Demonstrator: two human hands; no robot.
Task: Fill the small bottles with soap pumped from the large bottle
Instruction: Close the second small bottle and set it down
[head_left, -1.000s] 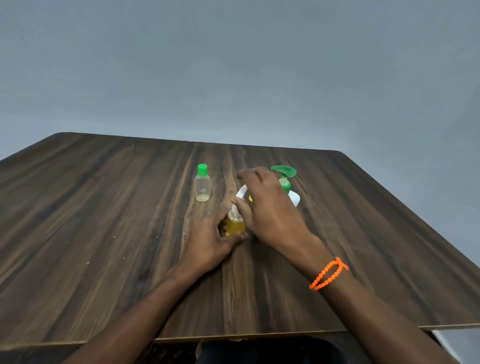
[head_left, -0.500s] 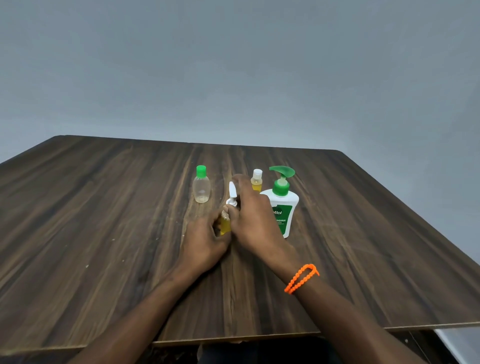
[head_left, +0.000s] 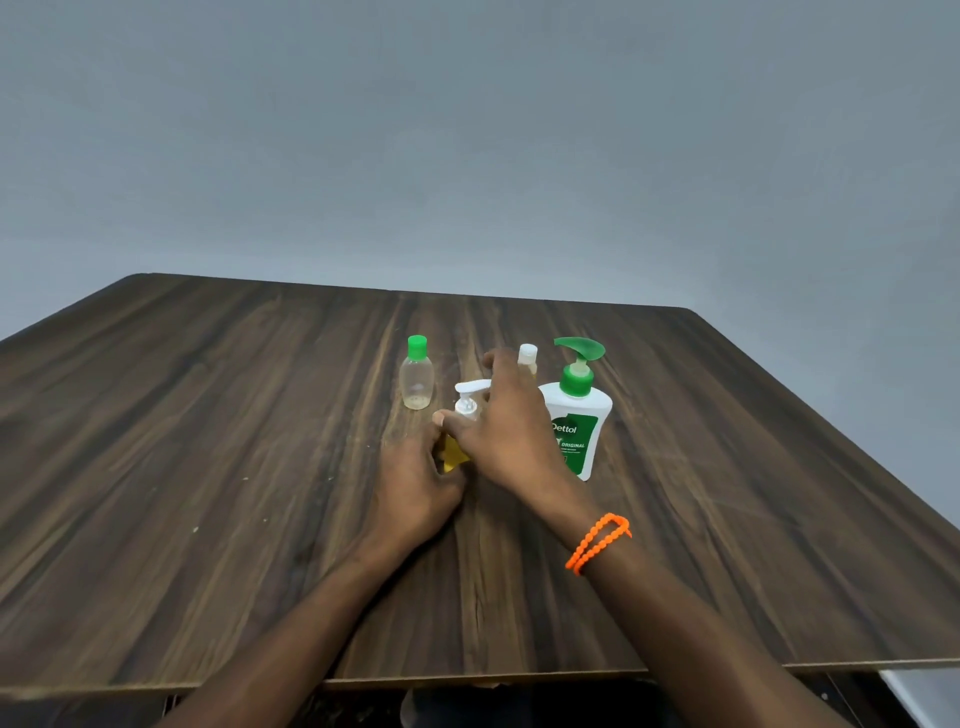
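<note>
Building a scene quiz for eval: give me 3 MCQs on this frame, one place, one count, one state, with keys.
1. Where does the green-capped clear bottle stand relative to the large pump bottle?
A. To its left
B. To its right
C. On top of it

2. How many green caps or pump heads show?
A. One
B. Two
C. Four

3. What is the left hand doing?
A. Lying flat on the table
B. Gripping the small yellow-filled pump bottle
C. Pressing the large bottle's pump

Key: 1 A, it stands left of both hands; 2 B, the clear bottle's cap and the large bottle's pump; 3 B, its fingers curl round the bottle's base while the right hand holds its top.
</note>
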